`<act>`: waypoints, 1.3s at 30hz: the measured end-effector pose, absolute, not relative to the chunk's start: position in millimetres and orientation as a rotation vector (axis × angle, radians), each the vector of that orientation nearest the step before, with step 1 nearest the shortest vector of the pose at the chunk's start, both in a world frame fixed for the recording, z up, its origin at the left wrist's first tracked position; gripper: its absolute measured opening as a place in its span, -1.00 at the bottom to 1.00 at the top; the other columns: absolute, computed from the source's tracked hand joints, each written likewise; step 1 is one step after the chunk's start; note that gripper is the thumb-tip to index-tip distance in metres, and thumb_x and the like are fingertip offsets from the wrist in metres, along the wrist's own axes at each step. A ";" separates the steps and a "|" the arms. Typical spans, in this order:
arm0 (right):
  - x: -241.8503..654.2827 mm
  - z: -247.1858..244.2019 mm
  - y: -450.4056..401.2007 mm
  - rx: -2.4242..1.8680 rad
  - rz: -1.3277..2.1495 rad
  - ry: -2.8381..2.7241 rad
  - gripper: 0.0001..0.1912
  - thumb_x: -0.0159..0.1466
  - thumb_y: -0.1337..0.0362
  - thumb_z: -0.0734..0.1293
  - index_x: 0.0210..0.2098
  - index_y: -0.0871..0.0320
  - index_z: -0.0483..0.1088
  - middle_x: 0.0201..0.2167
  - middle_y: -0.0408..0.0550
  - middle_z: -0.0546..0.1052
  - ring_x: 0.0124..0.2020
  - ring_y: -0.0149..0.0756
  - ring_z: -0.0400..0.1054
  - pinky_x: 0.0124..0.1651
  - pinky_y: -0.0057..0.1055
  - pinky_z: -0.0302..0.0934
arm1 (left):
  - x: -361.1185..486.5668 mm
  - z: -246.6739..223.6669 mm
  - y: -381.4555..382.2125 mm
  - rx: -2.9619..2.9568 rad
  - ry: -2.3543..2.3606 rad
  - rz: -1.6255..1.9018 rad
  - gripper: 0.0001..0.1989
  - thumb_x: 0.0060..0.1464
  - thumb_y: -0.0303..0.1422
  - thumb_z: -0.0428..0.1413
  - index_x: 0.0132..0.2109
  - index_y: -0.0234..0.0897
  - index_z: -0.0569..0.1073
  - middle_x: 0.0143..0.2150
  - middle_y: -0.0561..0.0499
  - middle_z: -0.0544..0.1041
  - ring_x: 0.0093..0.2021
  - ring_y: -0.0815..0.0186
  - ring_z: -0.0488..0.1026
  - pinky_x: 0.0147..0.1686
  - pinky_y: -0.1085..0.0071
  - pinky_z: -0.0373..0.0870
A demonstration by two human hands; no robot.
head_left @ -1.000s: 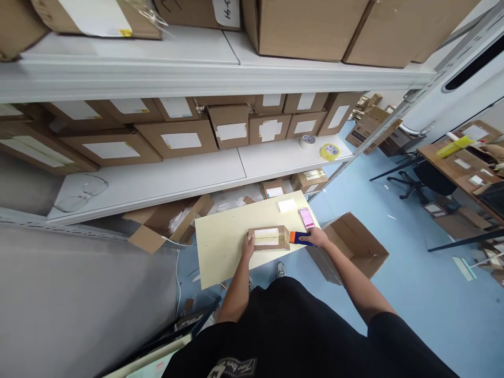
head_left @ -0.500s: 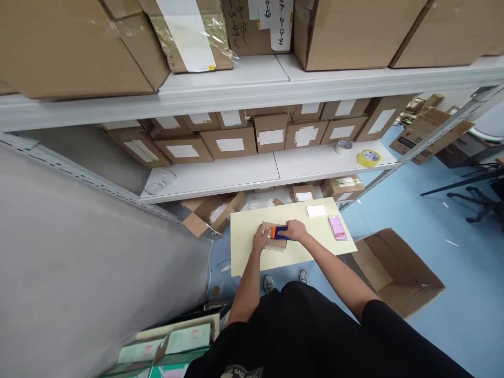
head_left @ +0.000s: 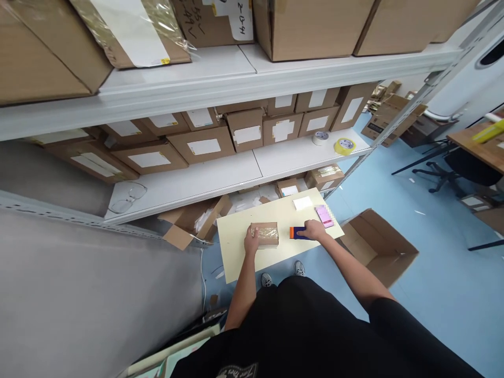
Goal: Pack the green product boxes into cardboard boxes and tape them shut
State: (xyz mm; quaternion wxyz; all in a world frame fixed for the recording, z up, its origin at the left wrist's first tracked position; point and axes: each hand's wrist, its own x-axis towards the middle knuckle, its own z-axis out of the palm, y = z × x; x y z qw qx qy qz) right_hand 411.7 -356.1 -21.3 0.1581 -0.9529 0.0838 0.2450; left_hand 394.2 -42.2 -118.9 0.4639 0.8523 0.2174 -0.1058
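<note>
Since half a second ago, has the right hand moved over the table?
Yes. Judged against the table, the right hand has moved right, away from the taped box and closer to the pink item.

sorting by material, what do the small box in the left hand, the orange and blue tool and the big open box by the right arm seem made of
Small box: apparently matte brown cardboard, its top under glossy, clear tape or film, by its glints. Orange and blue tool: probably plastic, from its solid colours; finish unclear. Big open box: cardboard, by its dull brown walls.
</note>
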 end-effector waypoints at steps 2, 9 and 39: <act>413.8 -30.4 -330.2 -2.769 0.751 0.235 -0.49 0.17 -0.16 0.50 -0.25 0.20 0.57 -0.24 0.20 0.65 -0.20 -0.04 0.57 -0.23 -0.34 0.33 | 393.8 -118.6 -41.9 2.095 0.530 -0.270 -0.35 0.35 0.06 -0.08 0.44 -0.10 0.24 0.26 -0.07 0.55 0.24 0.08 0.48 0.23 0.23 0.38; 399.9 -78.2 -267.9 -2.873 0.734 0.171 -0.58 0.37 0.02 0.35 0.02 0.24 0.51 -0.06 0.28 0.64 0.00 -0.01 0.55 -0.05 -0.31 0.30 | 389.6 -116.1 -41.2 2.138 0.532 -0.259 -0.34 0.36 0.09 -0.11 0.44 -0.12 0.23 0.30 -0.07 0.51 0.27 0.08 0.46 0.24 0.25 0.37; 388.2 -82.4 -254.2 -1.700 0.329 0.431 -0.42 0.23 0.05 0.35 0.21 0.08 0.48 0.28 0.00 0.49 0.30 -0.05 0.34 0.32 -0.22 0.21 | 378.5 -137.1 -78.4 1.743 0.431 0.044 -0.36 0.36 -0.05 0.00 0.46 -0.18 0.17 0.39 -0.13 0.40 0.34 0.14 0.40 0.27 0.29 0.37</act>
